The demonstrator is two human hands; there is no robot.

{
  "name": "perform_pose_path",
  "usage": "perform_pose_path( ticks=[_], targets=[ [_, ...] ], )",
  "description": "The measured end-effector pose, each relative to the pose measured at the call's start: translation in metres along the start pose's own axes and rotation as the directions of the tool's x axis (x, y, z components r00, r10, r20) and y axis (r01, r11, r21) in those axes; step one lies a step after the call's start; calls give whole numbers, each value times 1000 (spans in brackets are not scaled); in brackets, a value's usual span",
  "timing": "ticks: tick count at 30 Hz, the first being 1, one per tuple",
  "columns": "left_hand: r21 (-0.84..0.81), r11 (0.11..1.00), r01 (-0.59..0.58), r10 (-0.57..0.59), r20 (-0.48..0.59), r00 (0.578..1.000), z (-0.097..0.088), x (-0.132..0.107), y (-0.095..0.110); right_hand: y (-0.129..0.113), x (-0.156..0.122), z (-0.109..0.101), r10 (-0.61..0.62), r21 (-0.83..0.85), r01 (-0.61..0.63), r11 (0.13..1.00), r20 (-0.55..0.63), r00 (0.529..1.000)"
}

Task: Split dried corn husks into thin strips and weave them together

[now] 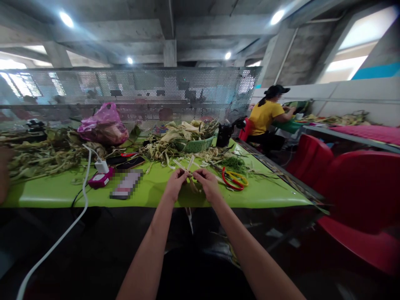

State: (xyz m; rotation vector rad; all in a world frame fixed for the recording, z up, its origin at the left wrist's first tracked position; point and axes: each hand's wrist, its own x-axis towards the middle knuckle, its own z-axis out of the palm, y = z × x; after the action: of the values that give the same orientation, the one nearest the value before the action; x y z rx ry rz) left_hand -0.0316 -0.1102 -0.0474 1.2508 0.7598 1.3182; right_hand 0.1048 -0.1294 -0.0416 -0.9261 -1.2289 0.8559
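Note:
Both hands meet over the front edge of a green table, closed around pale dried leaf strips. My left hand pinches the strips from one side. Close beside it, my right hand grips them from the other side. Several strip ends stick up between the fingertips, and others hang down below. A little to the right lie scissors with red and yellow handles, next to a tangle of green fibre. Just how the strips cross inside the fingers is too small to tell.
A green basket heaped with dried leaves, a pink plastic bag and a dark container stand behind. A phone, a magenta power block and a white cable lie left. Red chairs and a seated person are right.

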Motion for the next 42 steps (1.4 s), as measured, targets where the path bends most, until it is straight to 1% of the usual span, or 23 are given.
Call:
perform_pose_path(
  ticks=[3, 7, 14, 19, 22, 25, 30, 35, 39, 42],
  targets=[
    [-3, 1000, 14, -14, 9, 1000, 0, -1, 3, 0, -1, 0, -8, -38, 7, 999, -11, 1000],
    [4, 999, 53, -53, 5, 999, 1, -3, 5, 1, 0, 0, -17, -47, 15, 999, -31, 999],
    [-25, 999, 26, -24, 60, 998, 4, -4, 8, 2, 1, -2, -19, -36, 17, 999, -52, 998],
    [-11, 999, 50, -50, 38, 998, 5, -6, 9, 2, 1, -1, -10, -31, 8, 999, -46, 999],
    [-7, 998, 66, -65, 47, 997, 5, -5, 8, 1, 0, -1, 5, -13, -6, 1000, -48, 999],
    [16, 999, 43, -44, 77, 996, 4, -4, 4, 0, 0, -1, 4, 10, -4, 1000, -53, 999],
    [109, 994, -31, 17, 124, 992, 4, -2, 1, 1, 2, -1, -17, 108, 18, 994, -6, 1000],
    [167, 982, -87, 57, 179, 982, 4, 0, -4, 7, 2, -2, -2, 107, 8, 994, -56, 998],
    [210, 971, -116, 63, 241, 968, 3, 3, -10, 9, 2, -2, 0, 97, 9, 995, -86, 996],
    [193, 975, -113, 62, 252, 966, 4, 3, -11, 8, 2, -2, 0, 95, 8, 995, -91, 996]
  ],
)
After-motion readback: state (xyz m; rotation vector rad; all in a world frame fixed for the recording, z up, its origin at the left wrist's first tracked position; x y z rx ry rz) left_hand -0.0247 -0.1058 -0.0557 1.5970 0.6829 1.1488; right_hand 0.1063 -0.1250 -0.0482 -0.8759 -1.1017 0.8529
